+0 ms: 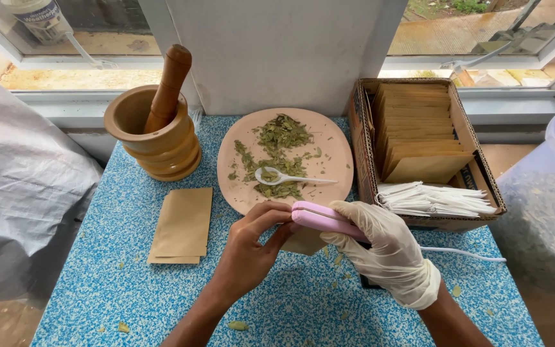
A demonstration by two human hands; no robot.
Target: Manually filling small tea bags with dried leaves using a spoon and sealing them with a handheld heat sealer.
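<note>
far left of grip: mortar with pestle [155, 132] | left: flat brown pouches [181, 225] | left hand [248, 247] pinching pouch [304, 241] under pink sealer [322, 220], clamped by gloved right hand [383, 247] | ahead: plate of dried leaves [284, 157], spoon [290, 177] | right: box of pouches [422, 144]

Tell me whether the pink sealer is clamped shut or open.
Shut. The pink sealer shows its two arms pressed together over the brown pouch, gripped by the gloved right hand; the bare left hand steadies its tip.
</note>
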